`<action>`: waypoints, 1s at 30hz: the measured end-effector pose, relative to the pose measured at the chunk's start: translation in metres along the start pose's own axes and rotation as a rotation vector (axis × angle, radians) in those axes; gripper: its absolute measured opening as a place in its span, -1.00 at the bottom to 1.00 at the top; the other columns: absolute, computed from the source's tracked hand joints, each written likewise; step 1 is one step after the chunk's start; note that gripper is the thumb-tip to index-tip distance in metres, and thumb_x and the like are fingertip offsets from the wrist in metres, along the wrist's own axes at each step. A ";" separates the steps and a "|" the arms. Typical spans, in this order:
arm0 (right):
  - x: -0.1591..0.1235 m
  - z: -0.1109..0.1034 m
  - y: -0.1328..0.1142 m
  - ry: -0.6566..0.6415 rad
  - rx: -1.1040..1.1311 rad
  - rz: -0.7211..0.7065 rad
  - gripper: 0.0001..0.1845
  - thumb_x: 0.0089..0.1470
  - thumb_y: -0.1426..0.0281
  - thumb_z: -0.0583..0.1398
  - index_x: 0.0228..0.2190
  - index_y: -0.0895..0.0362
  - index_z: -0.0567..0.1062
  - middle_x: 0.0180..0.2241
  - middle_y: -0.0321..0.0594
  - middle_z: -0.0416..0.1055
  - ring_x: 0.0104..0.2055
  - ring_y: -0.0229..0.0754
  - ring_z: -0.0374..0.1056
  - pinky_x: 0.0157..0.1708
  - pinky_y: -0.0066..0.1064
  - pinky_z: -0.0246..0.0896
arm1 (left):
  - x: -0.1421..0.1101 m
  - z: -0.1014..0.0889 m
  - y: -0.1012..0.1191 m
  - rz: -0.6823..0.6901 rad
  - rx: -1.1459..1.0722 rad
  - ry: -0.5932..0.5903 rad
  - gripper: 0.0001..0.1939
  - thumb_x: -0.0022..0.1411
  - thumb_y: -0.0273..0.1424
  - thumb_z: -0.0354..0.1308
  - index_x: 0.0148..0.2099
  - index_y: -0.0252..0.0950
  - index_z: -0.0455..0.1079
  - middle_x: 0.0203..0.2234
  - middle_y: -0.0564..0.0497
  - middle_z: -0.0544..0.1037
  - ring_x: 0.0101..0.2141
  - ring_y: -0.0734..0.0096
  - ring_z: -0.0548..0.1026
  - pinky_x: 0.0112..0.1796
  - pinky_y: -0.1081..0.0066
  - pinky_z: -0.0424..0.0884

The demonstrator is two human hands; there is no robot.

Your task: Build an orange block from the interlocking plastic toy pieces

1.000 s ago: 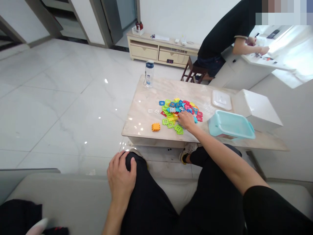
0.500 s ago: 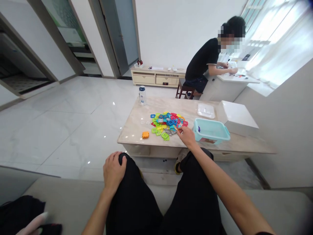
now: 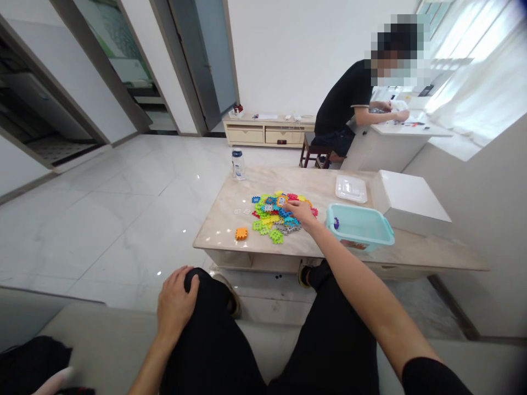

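Observation:
My right hand (image 3: pixel 302 212) pinches an orange interlocking tile (image 3: pixel 281 201) with a white lattice in its middle, held just above the pile. Beneath it spreads a heap of colourful interlocking tiles (image 3: pixel 269 220) in green, yellow, blue, red and grey. On my left knee, my left hand (image 3: pixel 176 299) rests with its fingers laid out, holding nothing. An orange toothed block (image 3: pixel 241 233) stands apart at the heap's near left. Two small white lattice pieces (image 3: pixel 247 212) lie flat on the table left of the heap. A purple piece (image 3: pixel 336 223) is inside the light-blue bin (image 3: pixel 385 240).
Right of the heap, the bin stands on the marble-look table (image 3: pixel 222 219). Behind it are a translucent lid (image 3: pixel 351 188) and a white box (image 3: pixel 414 200). A water bottle (image 3: pixel 238 166) stands at the far left corner. Another person (image 3: pixel 343 101) sits working at a white desk beyond.
My right hand has gone from reaching into the heap to lifting the orange tile, now turned to show its lattice. The purple piece came into view in the bin. My view tilted up.

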State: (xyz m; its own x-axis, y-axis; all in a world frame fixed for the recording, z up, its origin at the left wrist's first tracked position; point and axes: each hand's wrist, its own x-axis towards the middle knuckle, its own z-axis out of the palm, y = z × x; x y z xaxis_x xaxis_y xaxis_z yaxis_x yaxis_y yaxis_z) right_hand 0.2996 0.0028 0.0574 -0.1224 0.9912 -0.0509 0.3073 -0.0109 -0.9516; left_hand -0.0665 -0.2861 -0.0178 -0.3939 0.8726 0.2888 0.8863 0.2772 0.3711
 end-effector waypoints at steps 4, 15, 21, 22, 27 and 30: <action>0.015 0.023 0.008 -0.089 0.121 -0.003 -0.71 0.05 0.16 0.37 -0.36 0.16 0.66 -0.36 -0.19 0.62 -0.31 -0.17 0.42 -0.34 -0.41 0.26 | 0.006 0.003 0.000 0.012 0.004 -0.002 -0.47 0.47 -0.02 -0.05 0.18 -0.22 0.51 0.18 -0.25 0.61 0.22 -0.15 0.51 0.34 -0.11 0.36; 0.003 0.046 -0.008 -0.269 0.397 0.139 -0.89 0.13 0.36 0.34 -0.37 0.15 0.67 -0.30 -0.18 0.66 -0.32 -0.25 0.46 -0.37 -0.46 0.20 | 0.028 0.015 0.023 0.006 0.091 -0.075 -0.41 0.44 0.00 -0.06 0.12 -0.29 0.58 0.11 -0.22 0.66 0.14 -0.16 0.54 0.29 -0.09 0.40; 0.000 0.062 -0.016 -0.293 0.432 0.185 -0.92 0.13 0.38 0.37 -0.37 0.13 0.66 -0.26 -0.15 0.68 -0.26 -0.22 0.49 -0.32 -0.44 0.24 | 0.023 0.016 0.033 0.008 0.101 -0.061 -0.41 0.46 -0.02 -0.07 0.14 -0.30 0.59 0.13 -0.23 0.66 0.15 -0.16 0.55 0.25 -0.10 0.44; -0.001 0.064 -0.016 -0.291 0.431 0.195 -0.92 0.13 0.37 0.37 -0.36 0.13 0.66 -0.25 -0.14 0.68 -0.26 -0.21 0.50 -0.32 -0.43 0.23 | 0.023 0.015 0.033 0.002 0.096 -0.063 -0.41 0.46 -0.02 -0.07 0.13 -0.30 0.59 0.13 -0.23 0.66 0.15 -0.16 0.55 0.24 -0.10 0.44; -0.003 0.071 -0.012 -0.319 0.426 0.193 -0.91 0.15 0.39 0.35 -0.35 0.15 0.67 -0.25 -0.14 0.67 -0.30 -0.23 0.46 -0.34 -0.41 0.22 | 0.021 0.011 0.024 -0.026 0.073 -0.059 -0.40 0.44 0.00 -0.06 0.13 -0.29 0.61 0.13 -0.22 0.66 0.16 -0.15 0.55 0.26 -0.10 0.43; -0.003 0.072 -0.008 -0.330 0.432 0.174 -0.90 0.15 0.37 0.35 -0.32 0.15 0.68 -0.27 -0.15 0.66 -0.33 -0.24 0.44 -0.34 -0.41 0.22 | 0.020 0.010 0.020 -0.031 0.059 -0.061 -0.40 0.44 0.00 -0.06 0.12 -0.29 0.61 0.13 -0.22 0.66 0.16 -0.15 0.55 0.27 -0.10 0.43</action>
State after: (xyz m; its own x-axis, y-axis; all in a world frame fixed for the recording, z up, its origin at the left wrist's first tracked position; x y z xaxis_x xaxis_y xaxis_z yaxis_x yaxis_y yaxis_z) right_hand 0.2294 -0.0100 0.0428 -0.4145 0.8768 -0.2437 -0.0559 -0.2918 -0.9549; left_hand -0.0543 -0.2587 -0.0134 -0.4072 0.8856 0.2232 0.8875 0.3260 0.3256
